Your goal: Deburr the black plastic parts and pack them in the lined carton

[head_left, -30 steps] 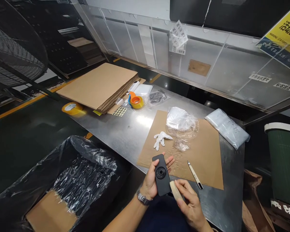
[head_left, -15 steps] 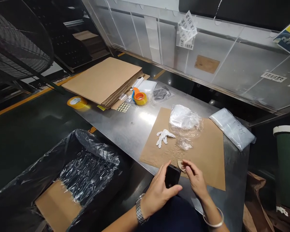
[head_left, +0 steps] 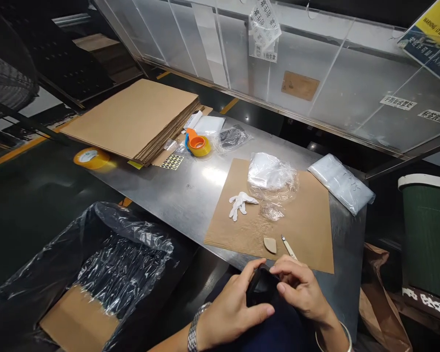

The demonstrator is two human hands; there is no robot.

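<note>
My left hand (head_left: 231,307) holds a small black boxy object (head_left: 259,287) low in front of my body, its thumb along the near side. My right hand (head_left: 303,288) has its fingers curled at the right edge of that object, with the fingertips touching it. Just beyond my hands, on the brown cardboard sheet (head_left: 308,220), lies a beige quarter-round piece (head_left: 270,245). A slim, pale-handled tool with a metal tip (head_left: 289,247) rests beside it, partly behind my right hand. Further up lie a white glove (head_left: 241,203) and clear plastic bags (head_left: 269,171).
Flat cardboard (head_left: 135,115) is stacked at the metal table's (head_left: 161,188) left end, near a tape dispenser (head_left: 198,144) and a sticker sheet (head_left: 172,162). A wrapped white pack (head_left: 341,183) lies right. A black-lined bin (head_left: 132,264) stands lower left, a green bin (head_left: 429,234) right.
My right hand has left the beige piece on the cardboard and moved to the black object's edge. The black object has come lower and tilted. The view has shifted right.
</note>
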